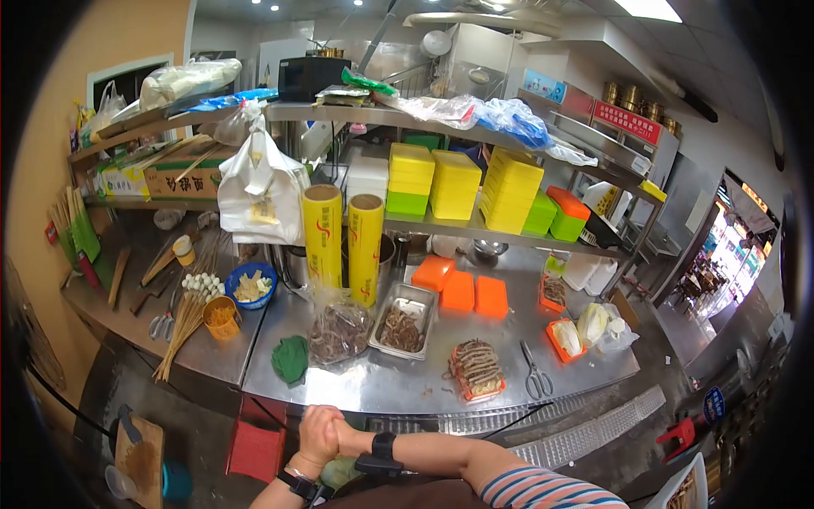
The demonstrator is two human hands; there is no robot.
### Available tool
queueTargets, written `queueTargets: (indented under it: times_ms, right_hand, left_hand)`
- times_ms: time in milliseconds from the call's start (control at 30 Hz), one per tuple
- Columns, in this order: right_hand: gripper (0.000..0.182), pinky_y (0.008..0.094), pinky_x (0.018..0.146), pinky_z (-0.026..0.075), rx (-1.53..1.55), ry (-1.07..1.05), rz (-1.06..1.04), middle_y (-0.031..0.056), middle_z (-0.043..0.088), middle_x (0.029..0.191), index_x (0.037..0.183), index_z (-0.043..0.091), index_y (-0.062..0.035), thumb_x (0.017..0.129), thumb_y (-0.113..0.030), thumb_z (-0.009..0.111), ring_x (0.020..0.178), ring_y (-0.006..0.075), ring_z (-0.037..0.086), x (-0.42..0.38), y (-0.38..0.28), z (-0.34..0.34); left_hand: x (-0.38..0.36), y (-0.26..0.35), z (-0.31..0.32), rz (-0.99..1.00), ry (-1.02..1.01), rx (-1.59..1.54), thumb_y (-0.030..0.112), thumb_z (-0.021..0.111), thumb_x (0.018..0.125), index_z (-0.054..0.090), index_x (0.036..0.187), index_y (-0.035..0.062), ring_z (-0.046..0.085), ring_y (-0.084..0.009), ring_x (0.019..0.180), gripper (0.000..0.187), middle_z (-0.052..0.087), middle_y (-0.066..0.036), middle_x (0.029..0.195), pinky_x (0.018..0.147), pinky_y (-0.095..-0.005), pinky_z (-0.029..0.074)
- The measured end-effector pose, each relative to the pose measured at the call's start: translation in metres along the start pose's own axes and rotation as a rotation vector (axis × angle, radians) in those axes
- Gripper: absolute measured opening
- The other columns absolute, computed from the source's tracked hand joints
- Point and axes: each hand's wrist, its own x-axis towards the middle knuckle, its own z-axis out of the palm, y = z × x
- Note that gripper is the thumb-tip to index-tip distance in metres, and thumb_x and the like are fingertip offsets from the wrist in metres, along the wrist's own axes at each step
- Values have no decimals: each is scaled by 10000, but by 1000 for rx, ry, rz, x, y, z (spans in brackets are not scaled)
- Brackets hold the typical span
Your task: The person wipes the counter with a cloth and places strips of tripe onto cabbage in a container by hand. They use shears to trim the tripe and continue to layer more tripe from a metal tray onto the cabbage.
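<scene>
My left hand (315, 437) and my right hand (349, 439) are clasped together at the bottom, below the front edge of the steel table (339, 386). Their fingers are closed around each other, and no object shows in them. Nearest on the table lie a green cloth bundle (290, 360) and a clear plastic bag (337, 332) of brownish food strips. Beside the bag is a steel tray (421, 304) with more brownish pieces. Further right, an orange tray (480, 395) carries rows of skewered strips. Scissors (536, 373) lie to its right.
Two yellow film rolls (322, 237) stand behind the bag. Orange boxes (458, 291) sit mid-table. On the left are a blue basket (270, 299), an orange cup (222, 318) and bamboo skewers (180, 343). A shelf holds stacked yellow containers (455, 182). A red stool (256, 450) stands below.
</scene>
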Motion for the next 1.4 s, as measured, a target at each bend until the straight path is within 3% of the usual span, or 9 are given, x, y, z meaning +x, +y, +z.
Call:
queueTargets:
  times_ms: [100,167,367,567,700,833,1233,1367,1400]
  right_hand:
    - [223,312,718,528,-563,-201,-484,-15,614,1036,1130,578,-164,982,-305,491,900,126,619,37,64,-103]
    - [256,353,772,510,97,93,0,-7,606,1014,1070,596,-192,965,-392,476,937,131,600,-60,-35,27]
    - [527,342,708,528,279,80,96,-5,623,894,983,616,-158,938,-638,403,837,159,605,-90,-63,10]
    - [519,352,736,524,97,159,193,9,611,927,1043,611,-150,947,-617,405,832,142,573,-112,-56,1]
    - [388,349,749,525,38,147,170,-19,642,915,998,632,-176,956,-532,485,866,134,596,-128,-60,0]
    - [365,331,813,475,-63,262,38,2,598,1139,1265,516,-183,966,-389,562,1024,141,584,-162,-73,24]
    - [387,353,854,478,37,97,58,44,581,1209,1267,507,-171,998,-444,456,1028,190,589,-170,-47,-14]
    - [341,329,886,440,-286,609,-46,31,539,1215,1226,548,-119,967,-340,559,1035,158,556,-166,-47,-11]
    - [332,328,899,434,-441,618,-323,34,549,1209,1218,552,-100,945,-284,596,1046,159,555,-158,-39,-30]
  left_hand:
    - [-3,4,5,-126,-76,-42,230,464,868,612,986,42,540,-359,1000,267,593,-152,1037,893,-436,431]
    - [2,14,0,-115,7,21,202,547,843,614,1051,54,523,-355,1037,264,579,-140,1095,918,-447,415]
    - [2,27,-15,-85,-208,228,181,654,811,644,1080,55,574,-339,1016,297,632,-155,1076,878,-448,441]
    - [-8,31,-2,-164,-285,93,175,638,828,656,1043,51,582,-339,1044,250,643,-149,1048,942,-478,417]
    - [-7,36,-1,-312,-293,-18,104,713,759,668,932,55,635,-258,783,186,632,-103,854,704,-337,508]
    - [-2,44,-9,-380,-182,-130,100,713,778,667,925,64,648,-223,761,158,636,-89,860,680,-322,519]
    - [8,58,-21,-706,-311,-754,48,613,904,561,1065,8,652,-113,815,175,659,-68,913,682,-241,524]
    - [19,63,-22,-762,-188,-951,27,593,923,513,1016,1,661,-153,808,125,649,-79,937,699,-271,546]
    - [19,62,-22,-774,-171,-906,19,592,917,512,1021,0,663,-146,786,133,649,-79,928,662,-259,545]
